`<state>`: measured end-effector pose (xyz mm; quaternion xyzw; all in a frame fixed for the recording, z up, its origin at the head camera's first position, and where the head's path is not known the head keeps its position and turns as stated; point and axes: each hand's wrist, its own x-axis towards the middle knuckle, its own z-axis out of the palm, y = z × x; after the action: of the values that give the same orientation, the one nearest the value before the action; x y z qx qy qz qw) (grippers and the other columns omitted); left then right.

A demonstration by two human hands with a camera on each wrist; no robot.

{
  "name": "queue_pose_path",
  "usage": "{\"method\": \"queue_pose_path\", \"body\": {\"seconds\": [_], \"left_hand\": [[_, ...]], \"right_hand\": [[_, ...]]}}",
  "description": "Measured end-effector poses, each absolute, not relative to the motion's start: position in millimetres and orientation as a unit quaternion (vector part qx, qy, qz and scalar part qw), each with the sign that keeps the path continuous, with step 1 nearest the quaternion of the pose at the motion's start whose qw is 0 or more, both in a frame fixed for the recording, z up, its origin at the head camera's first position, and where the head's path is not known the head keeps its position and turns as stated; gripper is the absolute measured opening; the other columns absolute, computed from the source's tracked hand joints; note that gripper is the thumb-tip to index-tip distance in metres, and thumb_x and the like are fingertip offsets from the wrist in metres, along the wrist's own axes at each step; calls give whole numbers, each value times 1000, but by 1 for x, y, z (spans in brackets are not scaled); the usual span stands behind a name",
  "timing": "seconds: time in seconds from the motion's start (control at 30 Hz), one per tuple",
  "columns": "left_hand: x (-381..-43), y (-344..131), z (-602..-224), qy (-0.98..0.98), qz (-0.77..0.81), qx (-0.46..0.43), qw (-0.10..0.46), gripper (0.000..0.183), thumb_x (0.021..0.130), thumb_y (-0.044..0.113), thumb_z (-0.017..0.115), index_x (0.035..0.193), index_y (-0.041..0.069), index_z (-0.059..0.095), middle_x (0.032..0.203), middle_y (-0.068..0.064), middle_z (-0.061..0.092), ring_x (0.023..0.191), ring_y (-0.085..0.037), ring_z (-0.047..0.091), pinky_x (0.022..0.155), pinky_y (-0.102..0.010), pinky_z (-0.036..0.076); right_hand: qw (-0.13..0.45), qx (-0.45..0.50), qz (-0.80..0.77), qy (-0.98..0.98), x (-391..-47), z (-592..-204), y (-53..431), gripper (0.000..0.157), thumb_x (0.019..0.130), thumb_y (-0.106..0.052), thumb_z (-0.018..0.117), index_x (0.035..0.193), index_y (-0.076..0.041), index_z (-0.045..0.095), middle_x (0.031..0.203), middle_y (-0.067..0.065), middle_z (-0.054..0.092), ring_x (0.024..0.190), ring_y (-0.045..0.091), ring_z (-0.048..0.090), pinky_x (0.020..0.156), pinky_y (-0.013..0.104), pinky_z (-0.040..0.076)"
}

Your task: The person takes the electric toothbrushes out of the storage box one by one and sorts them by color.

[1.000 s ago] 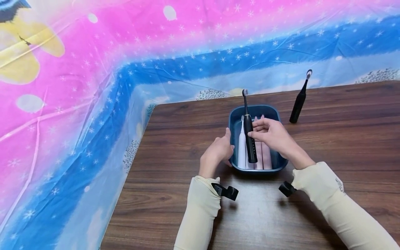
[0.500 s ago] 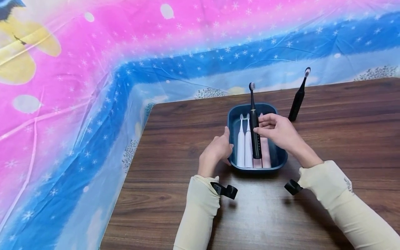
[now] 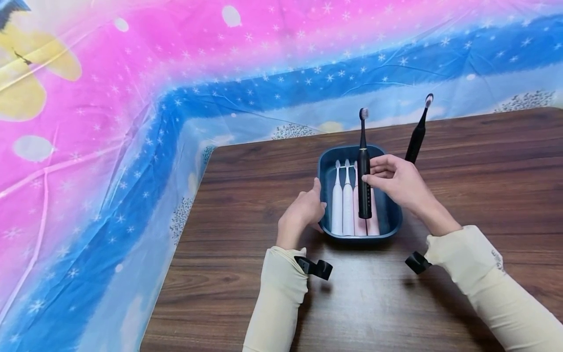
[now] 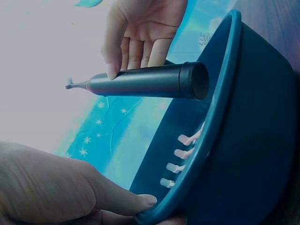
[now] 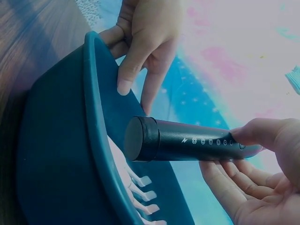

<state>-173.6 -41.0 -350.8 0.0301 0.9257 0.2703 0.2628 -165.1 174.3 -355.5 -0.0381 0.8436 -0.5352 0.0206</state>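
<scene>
A blue tray (image 3: 324, 168) on the wooden table holds two white toothbrushes (image 3: 337, 205) and pink ones (image 3: 374, 226) lying side by side. My right hand (image 3: 373, 178) pinches a black electric toothbrush (image 3: 364, 188) by its handle and holds it upright above the tray, brush head up. In the right wrist view the toothbrush (image 5: 187, 140) hangs over the tray (image 5: 56, 154) with its flat base free. My left hand (image 3: 317, 196) grips the tray's left rim (image 4: 220, 117), thumb (image 4: 117, 199) on the edge.
A second black toothbrush (image 3: 417, 137) stands upright on the table just behind and right of the tray. The table's (image 3: 484, 186) left edge and far edge border a pink and blue starred cloth (image 3: 132, 122).
My right hand has lifted the black toothbrush up and slightly right, out of the tray, uncovering the brushes below. The left hand stays on the rim.
</scene>
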Motion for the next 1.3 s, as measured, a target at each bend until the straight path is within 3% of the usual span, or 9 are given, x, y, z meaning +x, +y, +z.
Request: {"method": "queue_pose_path", "body": {"seconds": [0.1, 0.33, 0.57, 0.77, 1.0, 1.17, 1.3], "left_hand": [[-174, -41, -351, 926, 269, 31, 262, 69, 103, 20, 44, 155, 20, -1, 85, -15, 60, 72, -28, 71, 75, -35, 54], [-175, -41, -352, 927, 268, 32, 261, 68, 103, 19, 43, 155, 19, -1, 124, -23, 55, 63, -21, 69, 72, -33, 56], [-176, -42, -352, 928, 262, 26, 264, 69, 103, 20, 43, 155, 21, -2, 107, -19, 60, 69, -23, 71, 75, -31, 54], [-176, -41, -352, 928, 259, 24, 266, 69, 103, 20, 43, 155, 21, -3, 121, -21, 58, 67, -22, 71, 76, -31, 54], [-178, -39, -352, 928, 258, 25, 267, 70, 103, 20, 43, 155, 21, -3, 108, -18, 62, 68, -22, 71, 79, -32, 53], [-177, -39, -352, 929, 260, 23, 264, 70, 103, 21, 44, 155, 22, -2, 120, -19, 59, 69, -23, 71, 83, -33, 53], [-176, -40, -352, 927, 265, 20, 265, 70, 103, 21, 44, 155, 22, -2, 104, -17, 61, 69, -23, 71, 79, -32, 53]], "right_hand": [[13, -40, -535, 844, -165, -355, 176, 43, 92, -28, 64, 127, -5, 54, 117, 13, 61, 98, 14, 61, 81, 19, 50], [1, -36, -537, 843, -167, -355, 181, 45, 92, -30, 64, 127, -4, 53, 118, 14, 61, 90, -2, 58, 77, 12, 47], [-15, -28, -527, 849, -168, -355, 185, 46, 91, -31, 65, 127, -5, 53, 120, 14, 62, 92, -1, 58, 76, 10, 45], [-32, -23, -527, 849, -168, -355, 188, 45, 91, -30, 65, 127, -5, 53, 121, 13, 61, 90, -4, 57, 76, 7, 45], [-47, -16, -527, 848, -166, -355, 196, 46, 91, -31, 64, 128, -5, 52, 120, 13, 60, 88, -8, 56, 74, 7, 45], [-60, -4, -527, 848, -165, -355, 202, 47, 91, -32, 64, 129, -7, 52, 119, 12, 60, 88, -9, 56, 72, 8, 46], [-68, -1, -528, 847, -164, -357, 205, 48, 91, -32, 64, 130, -7, 51, 119, 10, 60, 88, -10, 56, 72, 7, 46]]}}
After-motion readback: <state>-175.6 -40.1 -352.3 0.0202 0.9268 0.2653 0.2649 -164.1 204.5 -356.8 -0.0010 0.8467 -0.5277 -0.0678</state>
